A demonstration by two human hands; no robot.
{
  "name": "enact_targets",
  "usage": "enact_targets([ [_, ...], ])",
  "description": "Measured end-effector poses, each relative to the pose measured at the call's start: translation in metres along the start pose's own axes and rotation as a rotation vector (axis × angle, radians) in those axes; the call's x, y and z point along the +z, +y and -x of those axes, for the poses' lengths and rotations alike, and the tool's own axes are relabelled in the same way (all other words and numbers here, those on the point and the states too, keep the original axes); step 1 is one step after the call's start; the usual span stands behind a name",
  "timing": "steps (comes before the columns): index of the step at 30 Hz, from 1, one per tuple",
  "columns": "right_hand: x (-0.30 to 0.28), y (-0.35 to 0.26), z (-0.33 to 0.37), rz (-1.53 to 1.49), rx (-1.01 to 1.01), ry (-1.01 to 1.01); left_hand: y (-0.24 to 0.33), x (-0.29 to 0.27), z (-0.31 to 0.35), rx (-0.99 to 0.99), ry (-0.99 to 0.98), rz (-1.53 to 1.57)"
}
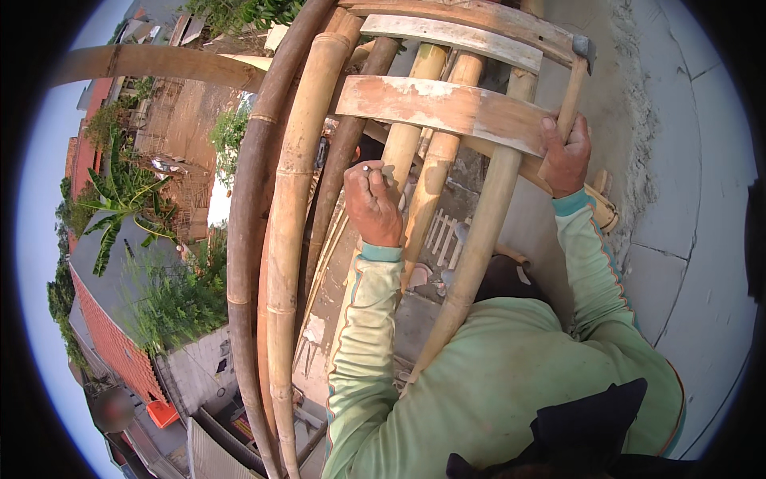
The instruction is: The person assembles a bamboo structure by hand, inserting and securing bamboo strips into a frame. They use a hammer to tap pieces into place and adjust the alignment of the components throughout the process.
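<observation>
My right hand is wrapped round the wooden handle of a hammer, whose dark metal head points up and away. The same hand rests by the right end of a weathered plank with flaking white paint. My left hand is closed in a pinch, palm side mostly hidden. A small grey round end, which looks like a nail, shows between its thumb and fingers. That hand is in front of a bamboo pole, just below the plank. Another whitish plank lies farther off across the poles.
Thick bamboo poles run lengthwise on the left, with gaps showing ground far below. A grey wall stands on the right. Rooftops, a banana plant and bushes are down at the left. My green-sleeved body fills the lower right.
</observation>
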State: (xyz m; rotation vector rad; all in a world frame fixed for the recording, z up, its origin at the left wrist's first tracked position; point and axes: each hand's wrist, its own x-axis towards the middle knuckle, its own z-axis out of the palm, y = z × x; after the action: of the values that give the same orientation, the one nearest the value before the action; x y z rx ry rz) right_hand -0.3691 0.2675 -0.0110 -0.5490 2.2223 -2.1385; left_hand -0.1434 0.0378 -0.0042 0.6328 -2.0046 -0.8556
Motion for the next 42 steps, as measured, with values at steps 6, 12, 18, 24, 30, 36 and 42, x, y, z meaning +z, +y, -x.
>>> enact_targets([
  [6,0.005,0.005,0.01,0.019,0.043,-0.009,-0.008,0.072,-0.108,0.133,0.004,0.075],
  [12,0.001,0.013,0.013,0.143,-0.064,-0.017,-0.054,0.108,-0.116,-0.014,-0.089,0.182],
  [18,0.001,0.024,0.022,-0.342,-0.006,-0.049,-0.073,0.112,-0.117,0.019,-0.094,0.17],
  [24,-0.002,0.01,0.017,-0.134,0.013,-0.144,-0.074,0.112,-0.117,0.08,-0.095,0.181],
  [30,0.011,-0.05,0.012,0.183,0.088,-0.462,-0.063,0.106,-0.116,0.164,-0.063,0.144],
  [36,0.043,-0.119,-0.009,0.412,-0.352,-0.592,-0.055,0.105,-0.116,0.225,-0.11,0.065],
  [42,0.074,-0.125,-0.029,0.293,-0.629,-0.366,-0.059,0.111,-0.116,0.25,-0.084,0.028],
])
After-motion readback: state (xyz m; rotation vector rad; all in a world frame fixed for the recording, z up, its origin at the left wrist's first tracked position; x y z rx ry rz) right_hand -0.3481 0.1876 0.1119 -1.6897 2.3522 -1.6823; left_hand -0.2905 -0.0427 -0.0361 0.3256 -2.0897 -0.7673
